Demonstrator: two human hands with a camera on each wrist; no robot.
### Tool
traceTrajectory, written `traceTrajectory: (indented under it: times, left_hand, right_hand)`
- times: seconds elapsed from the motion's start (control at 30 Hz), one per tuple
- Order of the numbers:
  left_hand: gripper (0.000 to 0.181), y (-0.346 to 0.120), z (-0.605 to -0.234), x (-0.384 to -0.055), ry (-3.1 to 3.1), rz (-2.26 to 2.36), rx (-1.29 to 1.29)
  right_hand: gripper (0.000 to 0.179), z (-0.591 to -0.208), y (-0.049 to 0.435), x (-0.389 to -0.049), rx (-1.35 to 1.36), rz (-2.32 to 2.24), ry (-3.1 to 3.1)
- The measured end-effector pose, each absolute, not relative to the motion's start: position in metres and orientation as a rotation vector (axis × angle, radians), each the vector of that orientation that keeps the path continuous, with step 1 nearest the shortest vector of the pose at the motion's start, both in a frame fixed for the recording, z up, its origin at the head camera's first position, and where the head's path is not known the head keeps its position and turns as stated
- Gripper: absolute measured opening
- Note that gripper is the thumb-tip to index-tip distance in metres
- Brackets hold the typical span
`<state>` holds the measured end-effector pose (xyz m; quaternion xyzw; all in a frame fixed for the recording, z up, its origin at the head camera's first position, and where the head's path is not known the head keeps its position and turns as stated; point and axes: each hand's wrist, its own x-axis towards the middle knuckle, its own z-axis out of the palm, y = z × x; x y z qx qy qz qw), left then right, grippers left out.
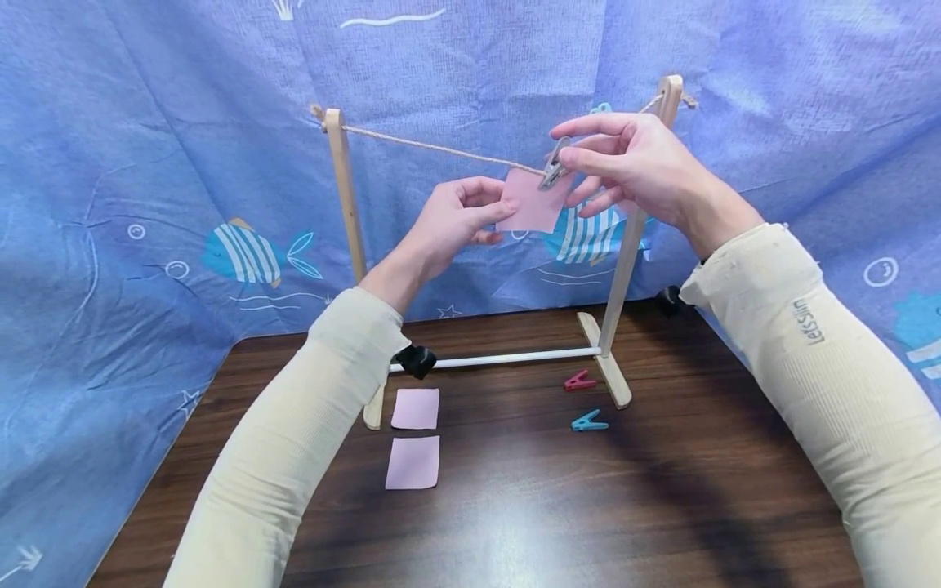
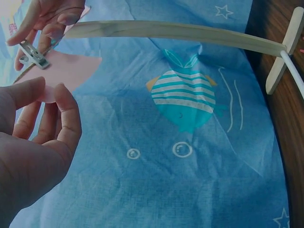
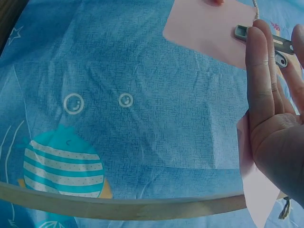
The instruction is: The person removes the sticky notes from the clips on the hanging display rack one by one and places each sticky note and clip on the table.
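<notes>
In the head view, my left hand (image 1: 470,208) pinches the left edge of a pink paper square (image 1: 532,204) between thumb and fingers. The paper's top edge meets a thin rope (image 1: 441,149). My right hand (image 1: 635,167) holds a grey clothespin (image 1: 555,167) by its handle end, and the pin's jaws lie over the paper and rope. The left wrist view shows the same grey clothespin (image 2: 35,56) at the paper (image 2: 76,69). Behind my right hand, a second pink paper (image 3: 256,185) hangs in the right wrist view, partly hidden. A blue clip (image 1: 601,107) shows above that hand.
The rope runs between two wooden posts (image 1: 344,180) joined low by a white bar (image 1: 515,357). Two pink paper squares (image 1: 413,463) lie on the dark wooden table (image 1: 515,506). A red clothespin (image 1: 580,380) and a blue clothespin (image 1: 590,421) lie near the right foot. Blue fish-print cloth hangs behind.
</notes>
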<state>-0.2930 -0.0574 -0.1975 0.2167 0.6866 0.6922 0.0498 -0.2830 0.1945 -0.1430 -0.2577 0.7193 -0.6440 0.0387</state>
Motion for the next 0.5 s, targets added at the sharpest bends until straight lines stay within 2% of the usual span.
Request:
traceTrajectory:
  times: [0.5]
  left_hand:
    - [0.021,-0.0599,-0.1975,-0.2917,2.09,2.124,0.638]
  right_hand:
    - [0.049,-0.1343,0.199,-0.2749,-0.677,-1.731,2.504]
